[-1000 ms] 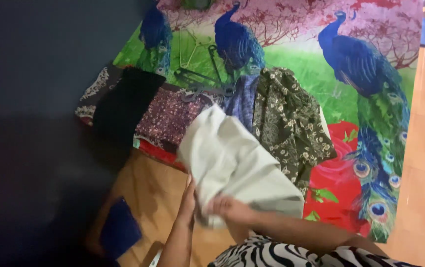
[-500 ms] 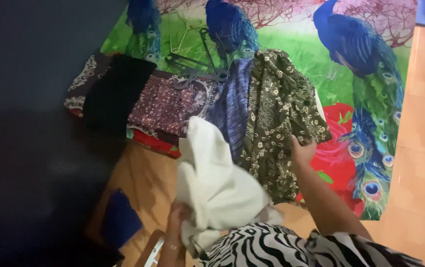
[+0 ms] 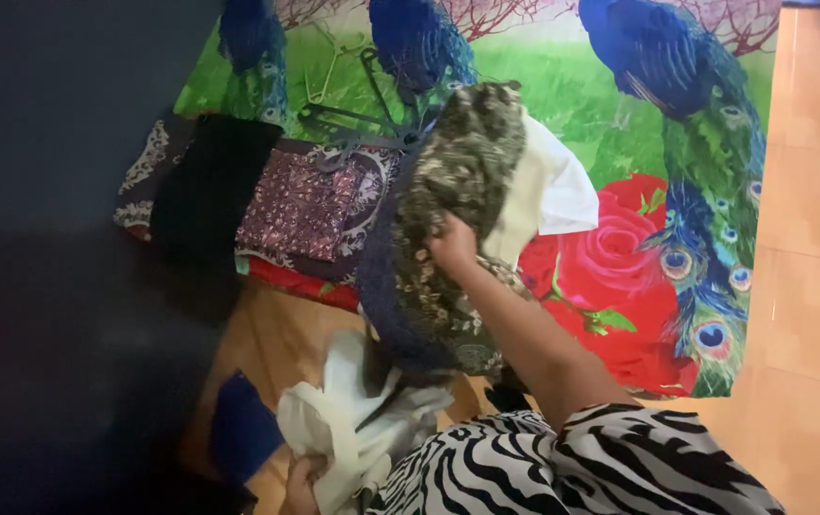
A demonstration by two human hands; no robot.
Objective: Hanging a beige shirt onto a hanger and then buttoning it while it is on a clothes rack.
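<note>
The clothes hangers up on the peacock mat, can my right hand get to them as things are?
Probably not yet: the right hand grips the olive floral garment, which bunches between it and the hangers.

- The left hand [image 3: 303, 474] is half buried under the cream cloth [image 3: 348, 429], fingers out of sight, wrist cut by the bottom edge.
- The right hand [image 3: 452, 246] sinks its fingertips into the olive floral garment [image 3: 456, 172].
- Left of both hands, a dark mass [image 3: 66, 286] is unreadable.

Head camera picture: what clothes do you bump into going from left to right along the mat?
Black cloth → maroon flowery cloth → olive flowery garment gripped by the right hand → white cloth.
</note>
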